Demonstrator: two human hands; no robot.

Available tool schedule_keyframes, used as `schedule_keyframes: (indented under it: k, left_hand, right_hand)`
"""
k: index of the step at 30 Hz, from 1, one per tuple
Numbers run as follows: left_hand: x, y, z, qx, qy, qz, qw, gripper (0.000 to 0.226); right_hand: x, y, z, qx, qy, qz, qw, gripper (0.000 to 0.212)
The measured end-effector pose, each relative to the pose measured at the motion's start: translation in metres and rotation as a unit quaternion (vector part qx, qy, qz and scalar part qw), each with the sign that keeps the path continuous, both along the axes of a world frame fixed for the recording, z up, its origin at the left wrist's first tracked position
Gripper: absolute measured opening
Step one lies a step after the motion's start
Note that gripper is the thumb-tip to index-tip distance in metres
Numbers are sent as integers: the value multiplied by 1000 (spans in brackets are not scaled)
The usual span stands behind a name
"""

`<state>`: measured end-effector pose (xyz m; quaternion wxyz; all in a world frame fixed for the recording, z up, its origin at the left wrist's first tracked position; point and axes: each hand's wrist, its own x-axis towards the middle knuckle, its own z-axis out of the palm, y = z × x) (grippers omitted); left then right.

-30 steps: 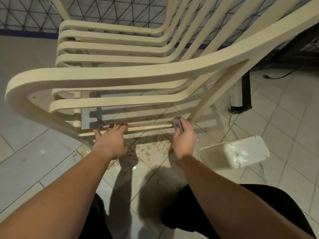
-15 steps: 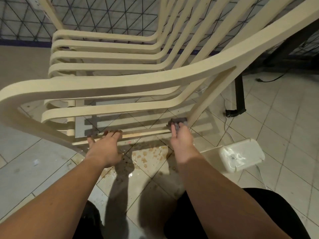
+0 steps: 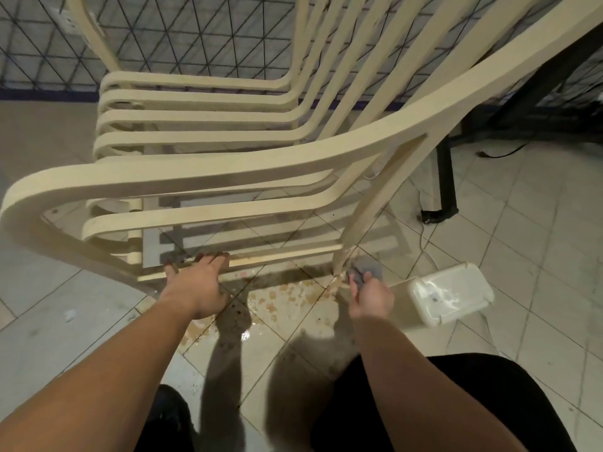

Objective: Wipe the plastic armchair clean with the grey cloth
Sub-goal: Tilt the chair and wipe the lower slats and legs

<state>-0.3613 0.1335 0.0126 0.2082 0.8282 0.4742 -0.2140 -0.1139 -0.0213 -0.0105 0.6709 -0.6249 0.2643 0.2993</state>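
Wiping low on the plastic armchair (image 3: 228,168), with plenty seemingly left to clean.

The right hand (image 3: 370,296) is pinching the grey cloth (image 3: 365,272) against the foot of the rear leg, while the left hand (image 3: 199,282) is curling its fingers over the bottom rail, steadying it. The chair is standing on wet, stained tiles (image 3: 287,298), seat front pointing left, slats running left to right; how much is already clean is unclear.

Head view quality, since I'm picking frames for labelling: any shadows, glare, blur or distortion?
Head view: hard arm shadows fall on the tiled floor; small glare on the wet patch; the cream plastic armchair bows from the wide lens; the right hand gripping the grey cloth looks slightly soft.
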Motion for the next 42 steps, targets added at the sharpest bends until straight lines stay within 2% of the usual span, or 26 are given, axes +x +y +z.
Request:
schedule_keyframes:
  k: [3,7,11,15,17,19,21,22,26,27,28,29,31,32,33,34,37,38,40,41,42]
  left_hand:
    - [1,1,3,-2,6,-4,1000,83]
    - [1,0,3,-5,10,-6,1000,84]
    - [4,1,4,-1,10,-4,1000,86]
    - [3,0,2,1,11,-4,1000,87]
    - [2,0,1,1,7,-3,1000,87]
    - [3,0,2,4,5,1,1000,87]
    - [4,1,3,0,1,-1,1000,86]
    - [3,3,3,-5,-2,-3,1000,85]
    - [-18,18,2,-13,-21,27,999,79]
    - [-26,20,1,1,-28,40,999,76]
    - [-35,21,1,19,-33,53,998,71]
    - [-44,20,2,40,-34,63,997,65]
    - [-63,15,2,73,-38,78,994,53]
    - [-69,12,2,79,-44,84,992,52]
    - [-74,9,1,80,-50,86,992,52]
    - [-77,7,1,80,-51,81,992,54]
    - [-74,4,-1,86,-49,66,993,58]
    - [-73,4,-1,90,-46,63,993,58]
    - [-73,4,-1,107,-44,47,992,58]
    - [-75,3,-1,113,-53,45,991,59]
    - [-78,2,0,114,-74,50,990,60]
  right_hand:
    - [9,16,-16,22,37,61,997,40]
    - [20,58,-30,50,-10,74,996,25]
    - [18,27,-48,0,-11,217,976,20]
    - [37,25,-64,-43,-50,169,983,37]
    - [29,41,-57,-35,-55,194,979,24]
    - [13,45,-50,-31,-46,259,964,14]
    - [-5,36,-38,-14,-49,364,930,15]
    - [-12,31,-36,-21,-81,403,911,17]
    - [-37,28,-17,-47,-305,436,846,27]
    - [-39,33,-9,-58,-381,449,806,28]
    - [-39,40,-7,-99,-464,468,745,28]
    - [-36,45,-7,-155,-533,493,670,28]
    - [-30,59,-6,-259,-574,569,528,30]
    - [-31,66,-8,-279,-554,618,483,34]
    - [-34,71,-10,-280,-523,661,460,38]
    - [-39,75,-17,-265,-502,688,452,40]
    - [-60,83,-27,-178,-528,685,469,35]
    - [-66,83,-28,-137,-541,691,458,39]
    - [-70,77,-28,-59,-561,718,408,56]
    - [-66,75,-28,-37,-565,719,403,58]
    - [-61,75,-23,-38,-564,710,420,56]
